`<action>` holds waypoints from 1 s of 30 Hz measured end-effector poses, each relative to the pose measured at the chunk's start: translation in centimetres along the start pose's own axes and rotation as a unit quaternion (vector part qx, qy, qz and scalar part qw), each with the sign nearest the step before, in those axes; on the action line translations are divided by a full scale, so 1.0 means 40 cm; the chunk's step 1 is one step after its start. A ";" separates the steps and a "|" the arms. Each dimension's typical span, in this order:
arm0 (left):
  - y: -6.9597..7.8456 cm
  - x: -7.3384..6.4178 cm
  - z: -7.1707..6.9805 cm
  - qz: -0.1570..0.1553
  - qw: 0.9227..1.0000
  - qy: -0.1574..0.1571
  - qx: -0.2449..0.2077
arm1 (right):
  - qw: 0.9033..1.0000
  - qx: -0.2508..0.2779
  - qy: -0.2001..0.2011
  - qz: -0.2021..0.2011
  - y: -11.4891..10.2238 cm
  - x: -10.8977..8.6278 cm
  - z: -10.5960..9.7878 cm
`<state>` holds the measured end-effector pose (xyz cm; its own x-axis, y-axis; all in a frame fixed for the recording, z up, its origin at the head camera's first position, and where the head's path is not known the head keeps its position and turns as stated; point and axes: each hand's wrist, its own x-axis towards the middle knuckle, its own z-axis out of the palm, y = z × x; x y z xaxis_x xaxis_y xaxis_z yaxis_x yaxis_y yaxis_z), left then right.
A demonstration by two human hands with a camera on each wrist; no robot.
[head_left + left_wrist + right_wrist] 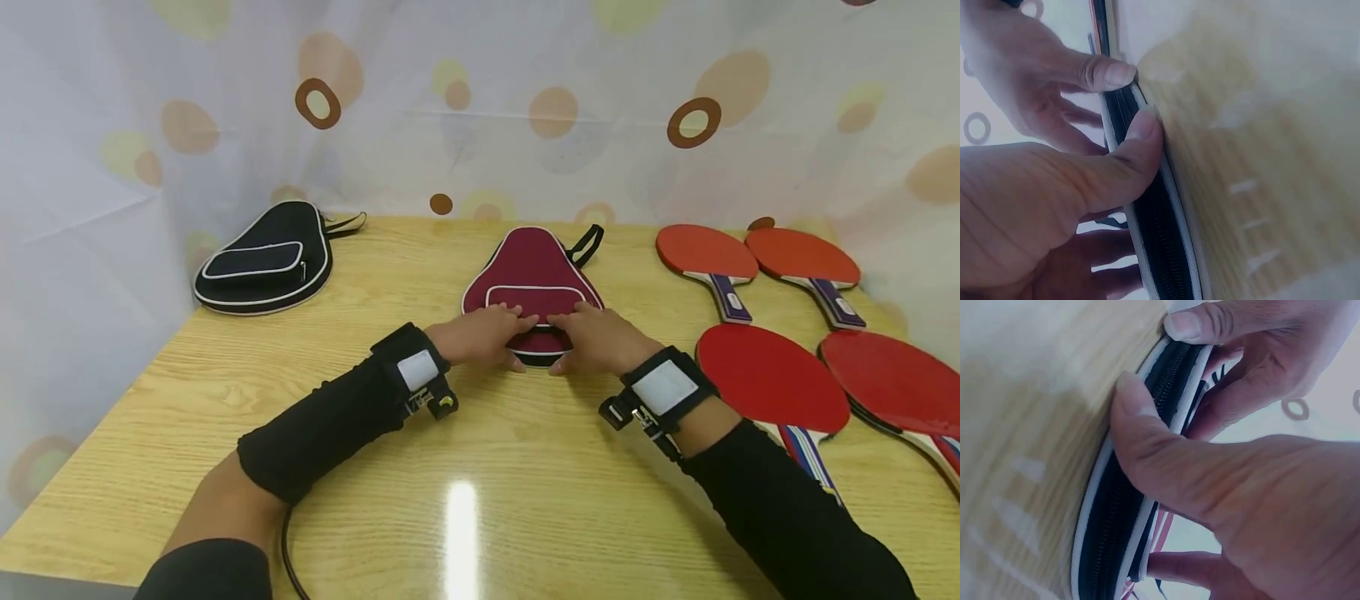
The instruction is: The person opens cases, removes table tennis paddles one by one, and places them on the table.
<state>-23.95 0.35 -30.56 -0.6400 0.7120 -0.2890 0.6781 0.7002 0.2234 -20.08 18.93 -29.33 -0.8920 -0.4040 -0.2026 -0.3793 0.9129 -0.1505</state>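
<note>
A maroon table tennis paddle case (pixel 528 260) with white piping and a black wrist loop lies flat at the middle of the table, its rounded end toward me. My left hand (pixel 483 333) grips that near end from the left, fingers over the top and thumb against the black side band. From the right, my right hand (pixel 603 340) holds the same end in a like way. Both thumbs lie close together along the zipper (pixel 1107 540) in the wrist views. The front pocket is partly covered by the fingers.
A black paddle case (pixel 270 258) lies at the back left. On the right are several table tennis paddles: two orange-red ones at the back, one paddle (pixel 705 250) nearest the case, and red ones (pixel 772 375) closer to me. A patterned curtain (pixel 495 108) hangs behind the table.
</note>
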 end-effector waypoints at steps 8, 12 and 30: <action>-0.026 0.050 -0.024 -0.023 1.000 -0.002 0.012 | 1.000 -0.002 -0.001 0.018 0.025 0.059 -0.009; -0.035 0.068 -0.033 -0.034 0.999 -0.002 0.016 | 1.000 0.000 -0.008 0.029 0.034 0.082 -0.014; -0.043 0.101 -0.037 -0.061 0.998 0.004 -0.020 | 0.998 0.010 -0.011 0.058 0.060 0.117 -0.003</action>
<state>-28.24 2.10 -30.74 -0.7199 0.6218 -0.3084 0.5800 0.7830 0.2249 -25.19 19.22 -30.51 -0.9241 -0.2973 -0.2401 -0.2691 0.9524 -0.1432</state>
